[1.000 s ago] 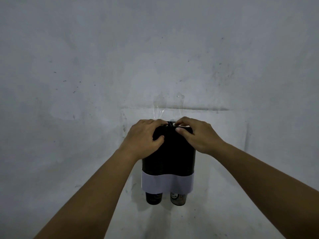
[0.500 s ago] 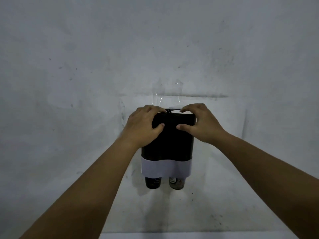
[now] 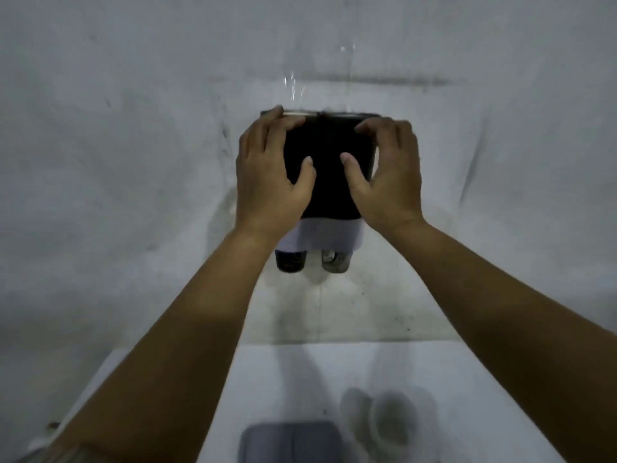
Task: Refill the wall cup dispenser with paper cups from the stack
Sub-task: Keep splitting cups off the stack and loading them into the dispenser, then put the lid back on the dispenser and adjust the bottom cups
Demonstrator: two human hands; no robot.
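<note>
A black wall cup dispenser [image 3: 329, 182] with a white band across its lower part hangs on the grey wall. Two dark cups [image 3: 289, 261] [image 3: 335, 261] poke out of its bottom, side by side. My left hand [image 3: 267, 175] lies against the dispenser's left side, fingers spread, fingertips at the top edge. My right hand [image 3: 389, 175] mirrors it on the right side, thumb on the front face. Neither hand holds a cup. A blurred stack of pale paper cups [image 3: 384, 419] lies on the white table below.
A white table [image 3: 287, 379] stands under the dispenser, its far edge against the wall. A dark flat rectangular thing [image 3: 290, 441] lies on it at the bottom edge, left of the cup stack. The wall [image 3: 133, 128] is stained and scuffed.
The view has tilted down, so the table and cup stack have come into sight. Both hands slid from the dispenser's top lid down onto its sides, fingers spreading.
</note>
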